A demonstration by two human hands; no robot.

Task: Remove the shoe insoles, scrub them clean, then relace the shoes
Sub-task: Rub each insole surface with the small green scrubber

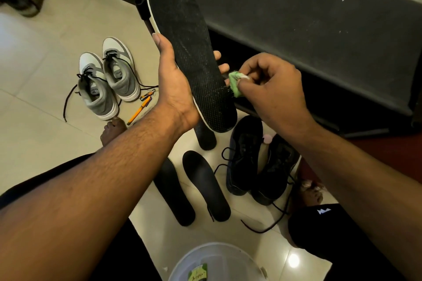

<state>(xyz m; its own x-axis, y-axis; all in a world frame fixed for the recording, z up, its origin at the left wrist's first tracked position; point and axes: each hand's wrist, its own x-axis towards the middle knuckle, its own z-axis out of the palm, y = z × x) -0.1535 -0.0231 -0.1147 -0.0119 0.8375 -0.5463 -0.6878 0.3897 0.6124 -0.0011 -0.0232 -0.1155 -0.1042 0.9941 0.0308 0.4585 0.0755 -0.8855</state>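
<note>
Left hand: the left hand [177, 80] holds a black insole [189, 52] up in the air, thumb on one edge and fingertips peeking out on the other edge.
Right hand: the right hand [271, 85] pinches a small green brush [235, 84] between thumb and fingers.
Brush: its dark bristles touch the insole, just right of the left grip, near the heel end.
Insole in hand: tilted, toe end pointing up and away, with a white rim and pale specks on the black top.
Other insoles: two black insoles [205, 185] lie flat on the floor [45, 89] below the left grip, side by side. A third dark piece [206, 137] sticks out under the held insole; it may be one more insole, but most of it is hidden.
Black shoes: a pair of black shoes [258, 159] stands on the floor below the right grip, laces loose.
Grey shoes: a pair of grey and white shoes [107, 77] stands well to the left of the left grip, laces loose.
Pen: an orange pen [137, 113] lies beside the grey shoes.
Tub: a white tub [219, 260] sits at the bottom, close to the person.
</note>
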